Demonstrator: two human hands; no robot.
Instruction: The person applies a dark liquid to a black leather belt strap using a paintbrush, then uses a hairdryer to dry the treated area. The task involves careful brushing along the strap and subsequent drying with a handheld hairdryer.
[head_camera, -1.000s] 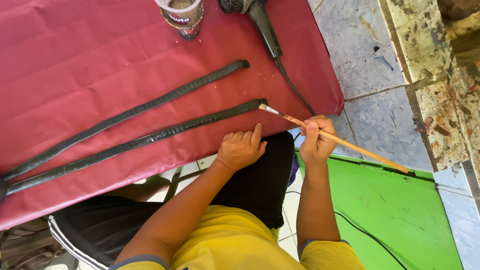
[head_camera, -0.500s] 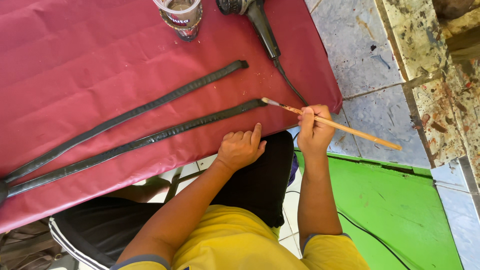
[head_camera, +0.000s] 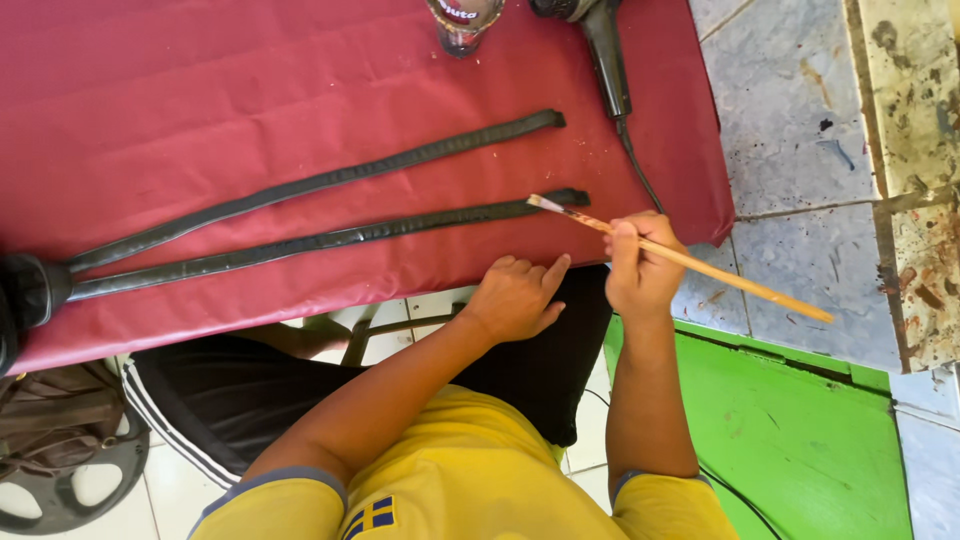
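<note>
My right hand (head_camera: 640, 270) grips a long wooden paintbrush (head_camera: 700, 262) near its front; the bristle tip touches the right end of the nearer black strap (head_camera: 330, 240). That strap and a second black strap (head_camera: 310, 185) lie side by side across a red table cover (head_camera: 200, 90), both joined to a dark object at the left edge. My left hand (head_camera: 515, 298) rests at the table's front edge, fingers loosely together, holding nothing.
A clear glass jar (head_camera: 462, 22) and a black hair dryer (head_camera: 600, 45) with its cord stand at the table's far side. A green panel (head_camera: 800, 430) lies on the tiled floor at right. A dark wheel-like part (head_camera: 70, 480) sits at lower left.
The brush tip has slid along the nearer strap's right end, and my right hand has shifted slightly left. My left hand stays at the table's edge.
</note>
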